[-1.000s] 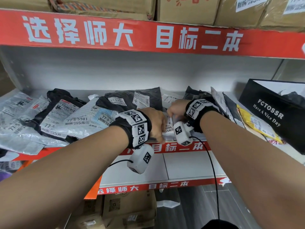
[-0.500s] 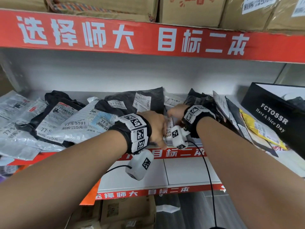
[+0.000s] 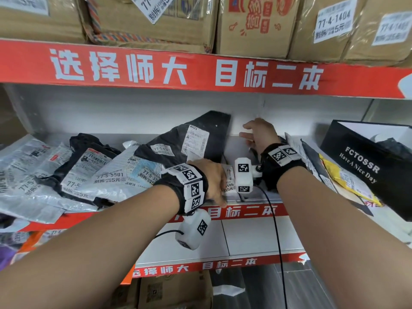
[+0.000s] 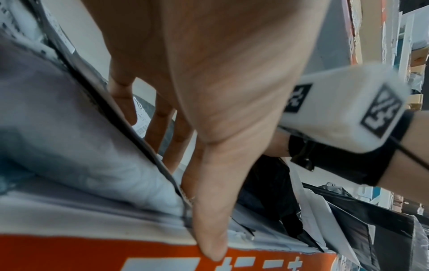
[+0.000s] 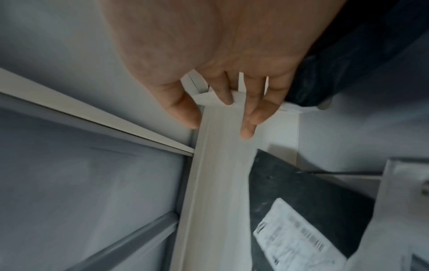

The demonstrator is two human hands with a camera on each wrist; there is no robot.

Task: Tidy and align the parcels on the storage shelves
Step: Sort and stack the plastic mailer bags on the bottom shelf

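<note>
A black parcel [image 3: 196, 134] with white labels leans tilted against the shelf's back wall; its corner also shows in the right wrist view [image 5: 301, 183]. My right hand [image 3: 254, 132] is at the back wall just right of it, fingers [image 5: 249, 117] loosely straight on a white upright strip, holding nothing I can see. My left hand [image 3: 217, 184] lies on a small white labelled parcel [image 3: 229, 181] at the shelf's red front edge [image 3: 245, 211]. Its fingers [image 4: 162, 119] are straight beside a grey parcel [image 4: 81, 146], and the thumb hangs over the edge.
Grey and black mailer bags [image 3: 66, 170] lie piled on the left. A black FCTOSSR box [image 3: 365, 170] and a yellow parcel [image 3: 343, 179] fill the right. Cardboard boxes [image 3: 256, 23] stand on the shelf above; a white lower shelf [image 3: 256, 237] is below.
My right hand has gone from the front of the shelf to the back wall. The black parcel, flat before, now stands tilted against the wall. My left hand stays at the front edge.
</note>
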